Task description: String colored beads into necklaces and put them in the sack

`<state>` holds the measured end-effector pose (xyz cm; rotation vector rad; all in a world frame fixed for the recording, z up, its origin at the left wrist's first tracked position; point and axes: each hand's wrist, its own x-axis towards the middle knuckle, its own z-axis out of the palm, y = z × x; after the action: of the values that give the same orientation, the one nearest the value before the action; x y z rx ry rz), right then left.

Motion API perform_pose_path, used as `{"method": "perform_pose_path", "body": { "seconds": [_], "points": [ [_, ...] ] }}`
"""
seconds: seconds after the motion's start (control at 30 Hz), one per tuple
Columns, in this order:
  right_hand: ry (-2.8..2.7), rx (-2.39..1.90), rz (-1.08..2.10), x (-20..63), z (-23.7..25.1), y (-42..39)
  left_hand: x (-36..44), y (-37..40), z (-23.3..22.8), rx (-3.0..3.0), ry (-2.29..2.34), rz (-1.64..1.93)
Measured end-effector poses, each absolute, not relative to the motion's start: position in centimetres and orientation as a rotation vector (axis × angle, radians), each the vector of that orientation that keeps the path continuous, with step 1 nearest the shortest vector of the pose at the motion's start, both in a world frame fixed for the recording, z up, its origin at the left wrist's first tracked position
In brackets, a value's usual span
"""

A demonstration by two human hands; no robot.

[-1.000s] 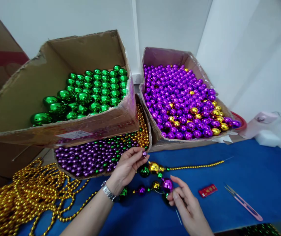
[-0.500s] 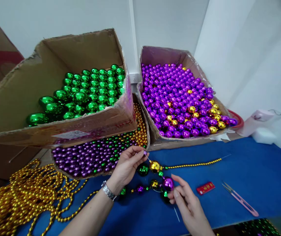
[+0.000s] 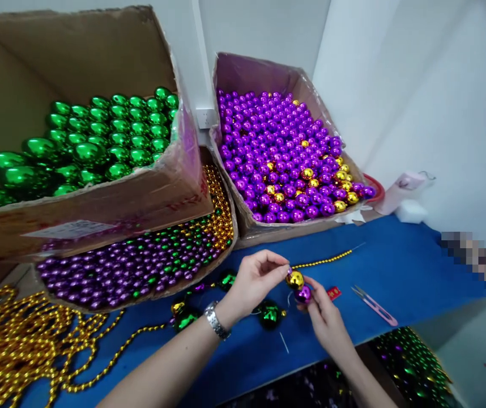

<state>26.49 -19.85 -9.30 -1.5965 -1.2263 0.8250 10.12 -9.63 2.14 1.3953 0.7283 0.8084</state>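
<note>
My left hand, with a metal watch on its wrist, pinches the bead strand just beside a large gold bead. My right hand holds a large purple bead directly below the gold one. The strand carries green beads and more beads trailing left over the blue table. A thin string of small gold beads runs away to the right from the gold bead.
A box of green beads sits at back left, a box of purple and gold beads at back right, a tray of small mixed beads in front. Gold bead chains pile at left. Pink snips and a red card lie right.
Both hands have come together around the gold and purple beads. The strand bunched up and the camera view shifted right and down.
</note>
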Motion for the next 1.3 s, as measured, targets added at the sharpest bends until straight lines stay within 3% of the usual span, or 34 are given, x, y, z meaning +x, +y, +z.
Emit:
{"method": "perform_pose_path", "body": {
  "seconds": [0.23,0.53,0.7,0.9,1.1,1.3],
  "points": [
    [-1.387,-1.723,0.672,27.7,-11.3,-20.8,11.3,-10.3,0.4,1.887,0.720,0.836],
    [-1.467,-1.619,0.504,28.2,-2.8,-19.3,12.4,-10.1,7.5,2.032,0.546,0.892],
    [-1.539,-1.538,0.572,27.4,-2.0,-19.1,12.7,-9.8,9.1,1.948,0.549,0.999],
    [-1.315,-1.541,0.651,28.3,-1.8,-20.0,11.8,-10.4,4.5,1.802,0.653,0.966],
    [-0.975,-1.361,0.744,29.1,-0.1,-19.9,10.6,-12.7,-2.3,2.543,0.702,0.273],
    [-0.702,-1.261,0.702,33.4,-1.2,-19.1,7.7,-13.8,-4.2,2.791,0.864,-0.044]
  ]
}}
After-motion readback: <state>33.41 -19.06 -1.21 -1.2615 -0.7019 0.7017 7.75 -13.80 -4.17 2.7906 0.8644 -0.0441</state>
